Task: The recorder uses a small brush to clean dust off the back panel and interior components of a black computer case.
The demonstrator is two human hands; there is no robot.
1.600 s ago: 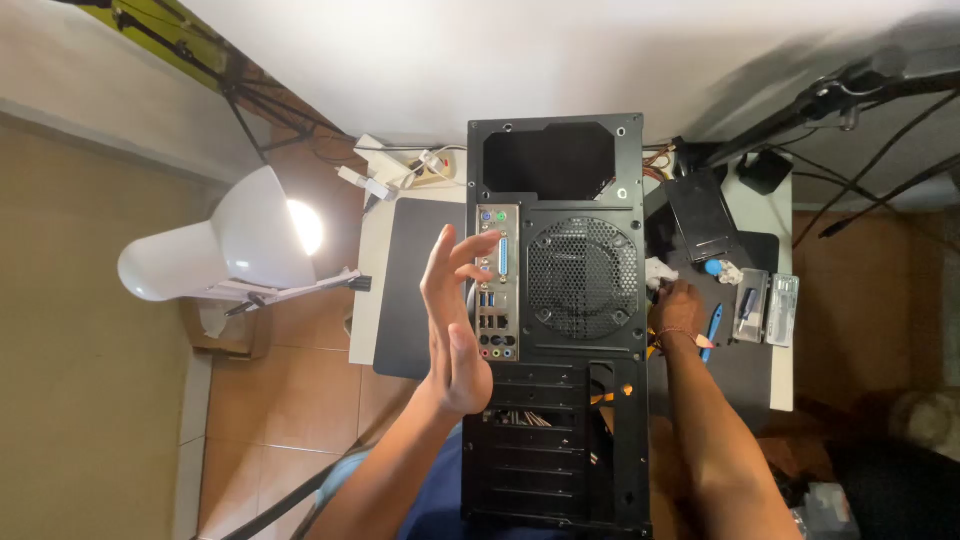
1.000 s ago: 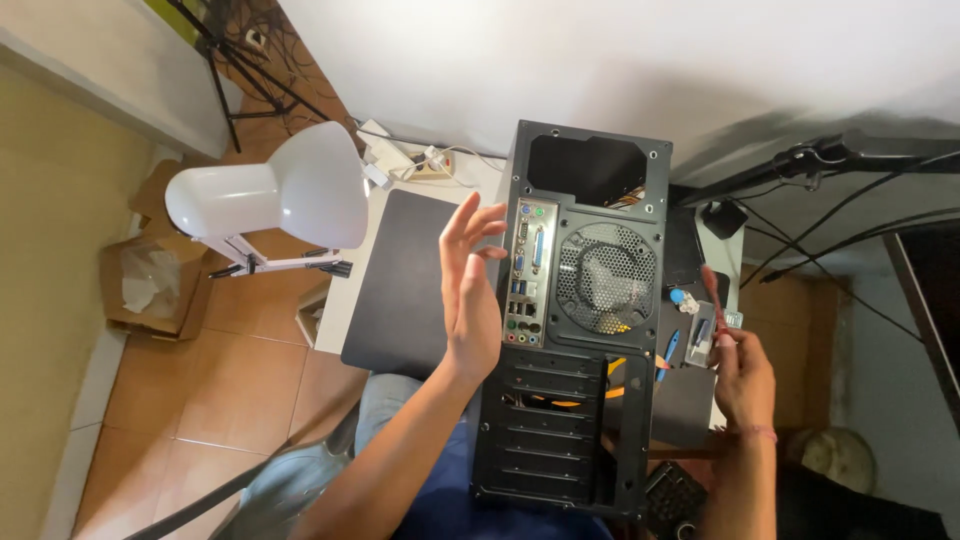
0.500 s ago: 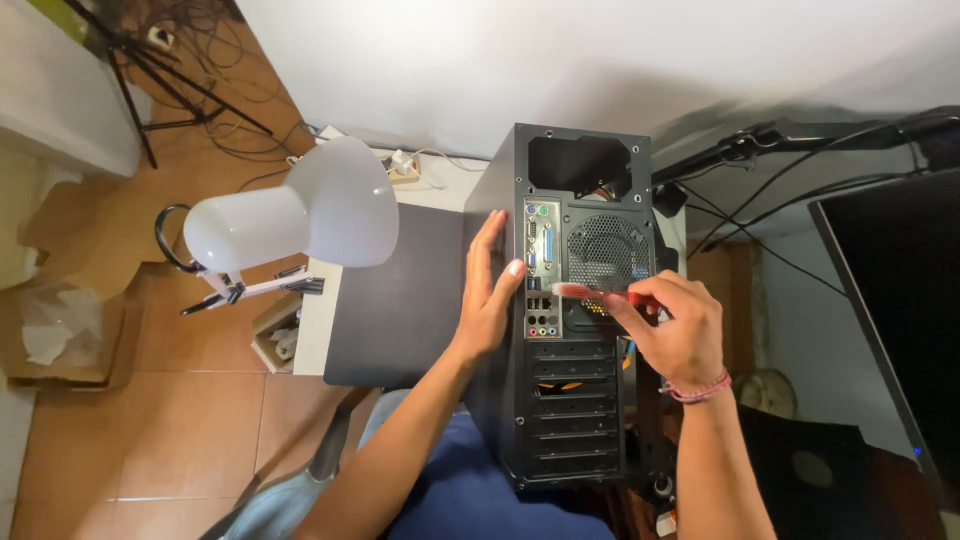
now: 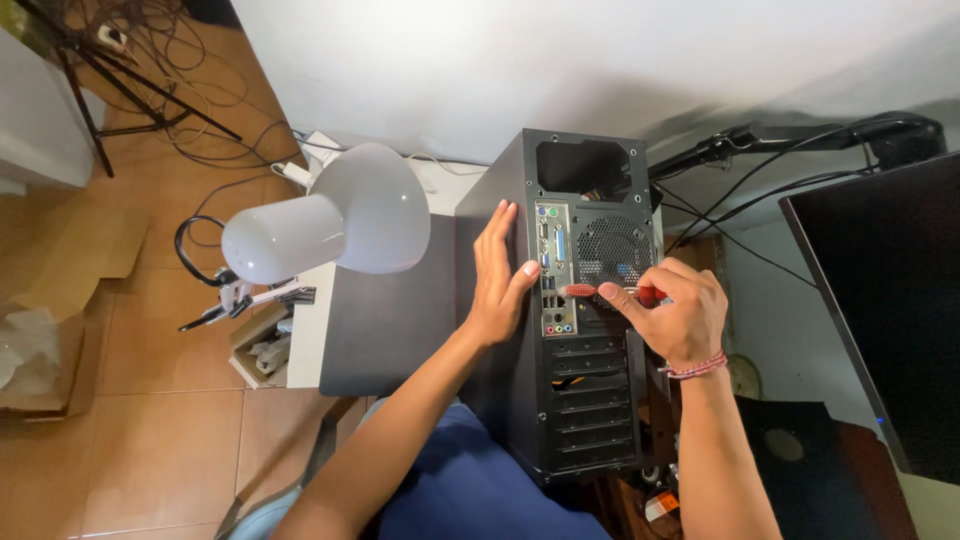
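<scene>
Black metal tower computer case (image 4: 585,400) lies rear panel up on the bench (image 4: 305,345), its near end over the person's lap, rear I/O plate and round fan grille (image 4: 612,250) facing the camera. Left hand (image 4: 497,275) open, fingers straight and together, palm flat against the case's left edge beside the I/O ports, thumb resting on the rear panel. Right hand (image 4: 672,312) closed in a pinch grip on a red-handled tool (image 4: 598,291), probably a small screwdriver; handle lies roughly level across the panel, pointing left toward the port column. Tip sits just under the fan grille, near the audio jacks; can't tell whether it touches the panel. Red-and-white woven band on the right wrist. Empty power supply cutout at the far end of the case, slotted expansion covers at the near end. Dark rectangular mat (image 4: 385,300) on the bench, just left of the case, partly under the left forearm. White dome-shaded desk lamp (image 4: 330,222) hangs over the bench's left edge. Large black monitor (image 4: 880,300) to the right, on a black arm with cables running behind the case. Brown tiled floor on the left with a cardboard box (image 4: 45,300) and loose black cables near a tripod's legs.
</scene>
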